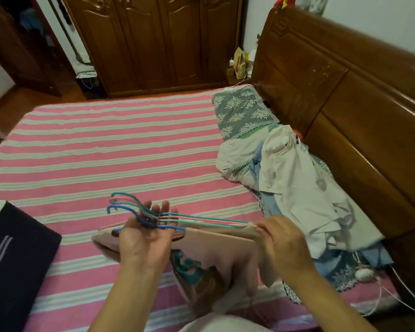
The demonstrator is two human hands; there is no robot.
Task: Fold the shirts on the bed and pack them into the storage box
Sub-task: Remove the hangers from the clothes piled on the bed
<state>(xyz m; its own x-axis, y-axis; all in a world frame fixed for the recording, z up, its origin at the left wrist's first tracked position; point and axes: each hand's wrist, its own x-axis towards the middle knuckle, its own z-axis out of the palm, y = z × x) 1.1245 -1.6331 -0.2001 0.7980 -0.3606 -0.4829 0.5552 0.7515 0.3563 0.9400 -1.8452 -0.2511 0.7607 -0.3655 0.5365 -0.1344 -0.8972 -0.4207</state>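
My left hand (144, 238) is palm up above the bed, holding several coloured wire hangers (201, 220) at their necks, the wires running between its fingers. My right hand (283, 240) pinches the hangers' other end together with a pink shirt (216, 245). That shirt hangs below the hangers and shows a teal print. A heap of white and light blue shirts (288, 178) lies on the bed (106, 144) by the headboard. The dark storage box (17, 248) with grey stripes stands at the lower left.
The bed has a pink and white striped sheet. A grey floral pillow (242, 113) lies at its far right corner. The wooden headboard (345, 97) runs along the right, a wardrobe (153, 41) stands behind the bed. White cables (379, 293) trail at the lower right.
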